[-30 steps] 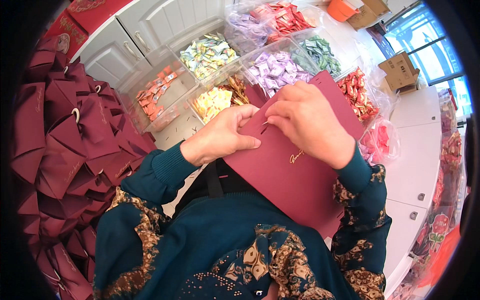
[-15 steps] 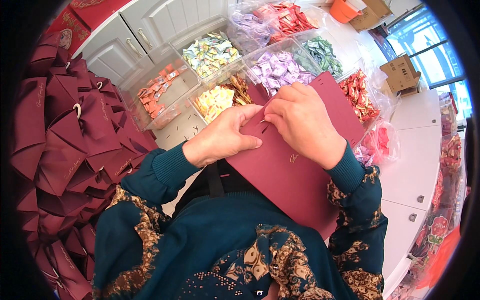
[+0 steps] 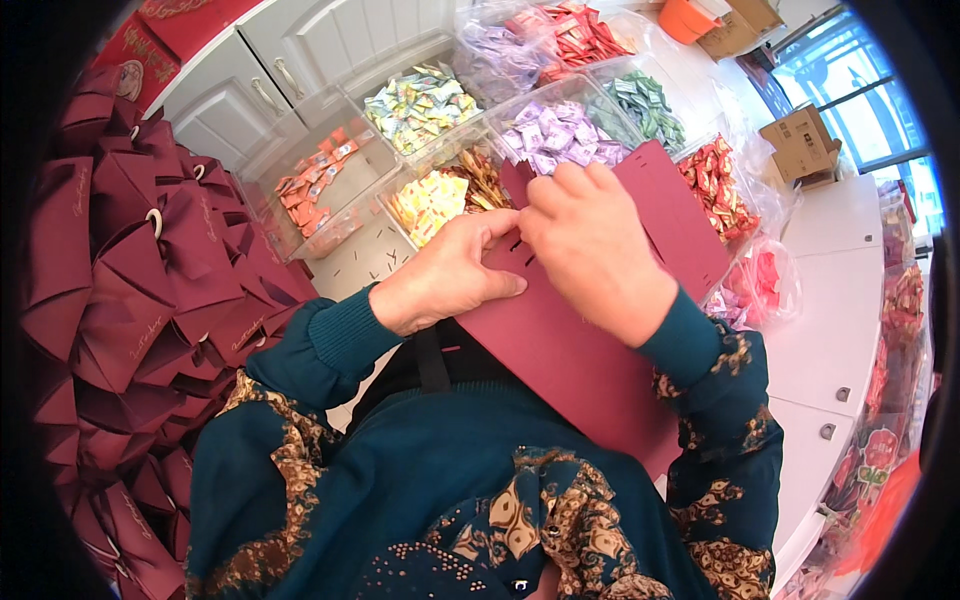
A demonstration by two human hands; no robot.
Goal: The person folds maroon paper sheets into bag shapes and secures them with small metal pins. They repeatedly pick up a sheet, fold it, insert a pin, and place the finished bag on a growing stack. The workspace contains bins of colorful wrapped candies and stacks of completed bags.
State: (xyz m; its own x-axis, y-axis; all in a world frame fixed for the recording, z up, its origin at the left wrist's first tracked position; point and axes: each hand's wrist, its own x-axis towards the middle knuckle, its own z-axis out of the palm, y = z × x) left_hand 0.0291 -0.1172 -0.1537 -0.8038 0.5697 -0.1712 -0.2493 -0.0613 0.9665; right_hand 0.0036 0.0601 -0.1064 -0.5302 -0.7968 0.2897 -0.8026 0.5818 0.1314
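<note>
A flat maroon cardboard box blank with small slots near its upper left edge lies slanted over my lap. My left hand is closed on that edge, its thumb on the face of the card beside the slots. Curled over the same edge, my right hand has its fingertips pinched together close to my left index finger. Whatever is between those right fingertips is hidden behind the hand. Part of another maroon flap shows beyond the edge.
Folded maroon boxes are heaped at the left. Ahead stand clear bins of wrapped sweets, among them purple packets, yellow packets and orange packets. Small dark scraps lie on the white tabletop. White cabinets stand at the right.
My right hand has turned and shifted slightly up and left, its knuckles now covering the fingertips. My left hand keeps its hold, and the card has hardly moved.
</note>
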